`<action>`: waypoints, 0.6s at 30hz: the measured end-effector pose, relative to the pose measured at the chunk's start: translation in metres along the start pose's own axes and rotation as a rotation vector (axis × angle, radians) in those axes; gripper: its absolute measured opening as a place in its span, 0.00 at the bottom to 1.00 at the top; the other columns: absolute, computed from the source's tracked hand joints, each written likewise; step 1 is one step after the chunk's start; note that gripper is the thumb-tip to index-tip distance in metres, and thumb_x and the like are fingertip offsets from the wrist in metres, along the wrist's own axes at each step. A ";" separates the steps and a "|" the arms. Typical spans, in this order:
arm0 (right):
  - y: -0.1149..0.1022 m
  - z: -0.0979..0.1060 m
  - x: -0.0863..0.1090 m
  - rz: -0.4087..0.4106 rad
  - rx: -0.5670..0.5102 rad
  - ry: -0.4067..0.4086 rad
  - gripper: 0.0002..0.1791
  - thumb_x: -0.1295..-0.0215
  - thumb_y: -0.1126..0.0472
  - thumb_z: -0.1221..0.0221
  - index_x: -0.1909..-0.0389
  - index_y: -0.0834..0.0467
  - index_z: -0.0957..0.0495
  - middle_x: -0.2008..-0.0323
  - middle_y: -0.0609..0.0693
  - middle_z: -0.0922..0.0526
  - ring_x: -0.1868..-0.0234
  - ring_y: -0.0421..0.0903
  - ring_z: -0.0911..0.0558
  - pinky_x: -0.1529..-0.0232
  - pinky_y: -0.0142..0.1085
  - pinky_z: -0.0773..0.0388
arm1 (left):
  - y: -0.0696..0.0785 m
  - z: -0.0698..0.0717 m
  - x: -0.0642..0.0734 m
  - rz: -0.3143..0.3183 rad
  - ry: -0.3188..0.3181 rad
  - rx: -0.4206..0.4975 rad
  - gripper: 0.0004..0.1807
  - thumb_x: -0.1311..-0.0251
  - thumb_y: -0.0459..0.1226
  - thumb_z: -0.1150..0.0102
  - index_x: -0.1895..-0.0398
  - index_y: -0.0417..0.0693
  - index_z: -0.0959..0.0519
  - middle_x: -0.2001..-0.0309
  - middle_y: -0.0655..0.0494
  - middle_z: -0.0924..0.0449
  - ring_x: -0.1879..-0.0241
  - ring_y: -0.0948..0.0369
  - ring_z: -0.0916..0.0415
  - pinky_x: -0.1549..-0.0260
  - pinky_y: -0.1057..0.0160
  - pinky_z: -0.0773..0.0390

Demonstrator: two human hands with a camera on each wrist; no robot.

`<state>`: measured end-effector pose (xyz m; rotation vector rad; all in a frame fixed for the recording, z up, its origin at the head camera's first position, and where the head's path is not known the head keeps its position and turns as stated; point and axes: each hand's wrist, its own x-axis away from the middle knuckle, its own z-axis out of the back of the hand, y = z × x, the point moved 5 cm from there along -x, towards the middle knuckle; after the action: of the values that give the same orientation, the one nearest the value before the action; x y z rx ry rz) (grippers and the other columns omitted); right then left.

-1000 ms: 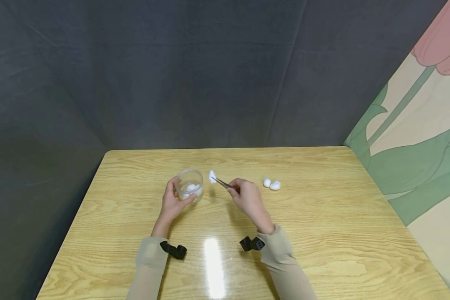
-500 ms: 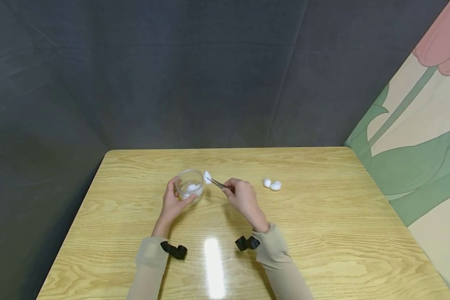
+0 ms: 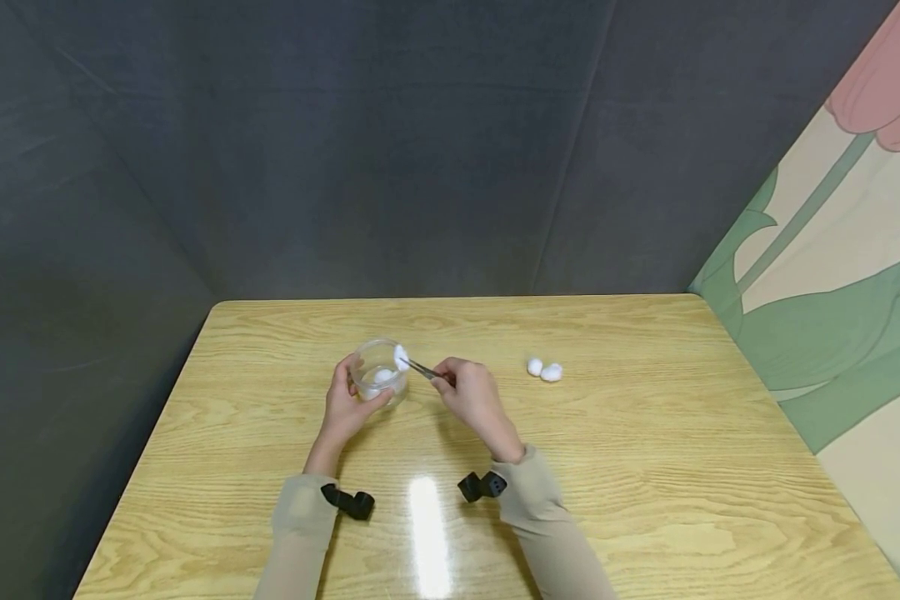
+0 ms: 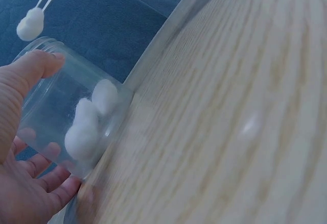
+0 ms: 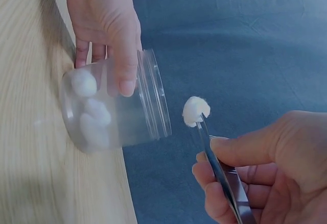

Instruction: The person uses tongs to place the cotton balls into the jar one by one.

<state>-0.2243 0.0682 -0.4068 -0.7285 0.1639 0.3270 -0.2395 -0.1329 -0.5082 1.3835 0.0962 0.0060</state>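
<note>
My left hand (image 3: 347,412) grips a clear, open-topped plastic jar (image 3: 363,350) that stands on the table, thumb on the near side and fingers round the far side. Several white cotton balls (image 4: 84,134) lie at the bottom of the jar. In my right hand (image 3: 474,398) I pinch metal tweezers (image 5: 217,168) between thumb and fingers. Their tips hold one cotton ball (image 5: 194,110) just above the jar's mouth. In the head view this ball overlaps the right part of the rim.
Two more cotton balls (image 3: 543,369) lie side by side on the wooden table (image 3: 645,433), right of my right hand. A dark curtain (image 3: 420,150) hangs behind the table, and a floral panel (image 3: 832,333) stands along the right.
My right hand has moved left with the tweezers, bringing the held cotton ball from beside the jar to over its rim. The left hand and the jar stay in place.
</note>
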 end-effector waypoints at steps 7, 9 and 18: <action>-0.003 -0.008 -0.004 -0.015 -0.019 -0.006 0.03 0.42 0.65 0.37 0.72 0.61 0.19 0.80 0.48 0.21 0.82 0.38 0.30 0.80 0.30 0.34 | 0.000 0.000 -0.001 -0.023 0.001 -0.008 0.46 0.55 0.29 0.29 0.33 0.38 0.46 0.36 0.39 0.41 0.38 0.46 0.41 0.43 0.47 0.36; -0.004 -0.011 -0.006 -0.016 -0.015 -0.003 0.03 0.43 0.65 0.36 0.72 0.61 0.19 0.81 0.48 0.21 0.82 0.37 0.31 0.79 0.29 0.34 | 0.001 0.000 -0.001 -0.028 0.007 -0.009 0.46 0.55 0.29 0.29 0.33 0.38 0.45 0.36 0.39 0.40 0.38 0.46 0.41 0.43 0.48 0.36; -0.008 -0.018 -0.010 -0.030 -0.014 -0.029 0.03 0.42 0.65 0.37 0.72 0.61 0.19 0.80 0.48 0.21 0.82 0.38 0.31 0.80 0.29 0.34 | 0.002 0.000 0.000 -0.027 0.003 -0.021 0.46 0.54 0.30 0.29 0.33 0.39 0.46 0.36 0.40 0.40 0.38 0.47 0.41 0.42 0.48 0.37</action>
<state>-0.2316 0.0483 -0.4128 -0.7388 0.1235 0.3097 -0.2394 -0.1324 -0.5060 1.3610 0.1174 -0.0131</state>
